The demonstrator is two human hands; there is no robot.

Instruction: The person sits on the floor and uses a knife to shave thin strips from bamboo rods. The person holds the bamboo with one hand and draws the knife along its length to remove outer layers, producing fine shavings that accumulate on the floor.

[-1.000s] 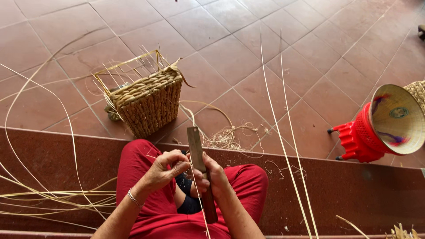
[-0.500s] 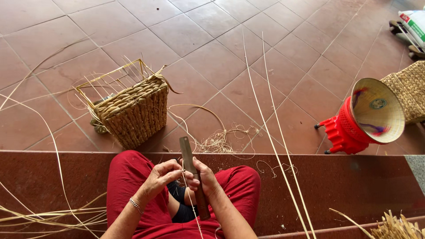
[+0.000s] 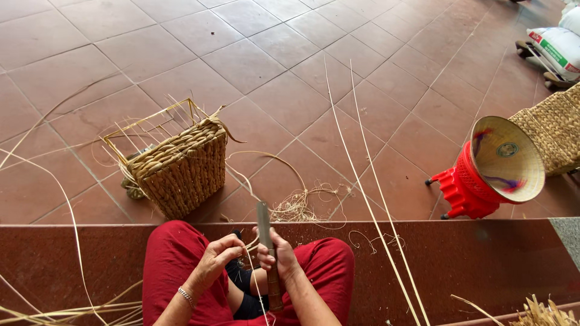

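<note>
Head view, looking down: a seated person in red trousers. The right hand (image 3: 279, 253) grips a long knife (image 3: 266, 241), blade up. The left hand (image 3: 216, 261) pinches a thin strip (image 3: 257, 284) against it, over the lap. This looks like splitting or shaving the strip; next calls for a steady pull. A half-woven basket (image 3: 181, 169) stands on the tiles ahead.

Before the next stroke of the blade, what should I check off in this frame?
1. Right hand has a full grip on the knife: ok.
2. Left hand pinches the thin strip: ok.
3. Left fingers out of the blade's path: cannot tell, they sit close beside it.
4. Blade points up, away from the body: ok.
5. Woven basket stands apart on the floor: ok.
6. Long loose strips lie apart from both hands: ok.
</note>
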